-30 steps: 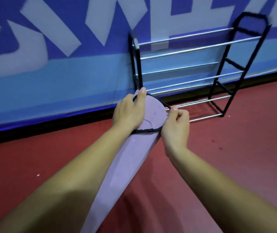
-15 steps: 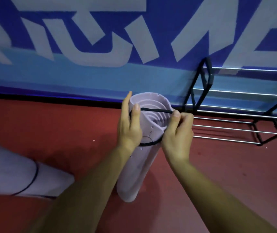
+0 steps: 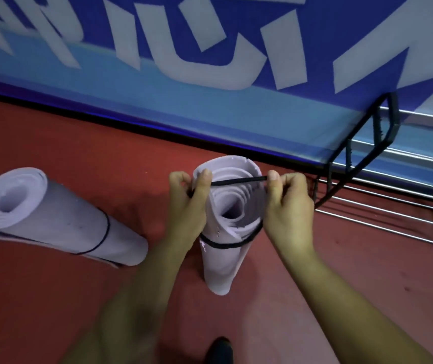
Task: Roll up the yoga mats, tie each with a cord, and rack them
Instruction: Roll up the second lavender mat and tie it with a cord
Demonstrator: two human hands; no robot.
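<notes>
A soft lilac foam yoga mat (image 3: pixel 218 264), rolled into a loose spiral tube, stands on end on the matte red floor (image 3: pixel 79 298), with a thin black cord (image 3: pixel 239 181) looped round its upper part and pulled taut across its open top. The left hand (image 3: pixel 188 206) pinches one end of that cord at the roll's left rim, and the right hand (image 3: pixel 287 206) grips the other end at the right rim. To the left lies a second rolled mat (image 3: pixel 52 222), banded by its own black loop (image 3: pixel 105 232), while a rack (image 3: pixel 383 132) of black frame and shiny metal rods stands to the right against the blue lettered wall banner (image 3: pixel 210 109).
</notes>
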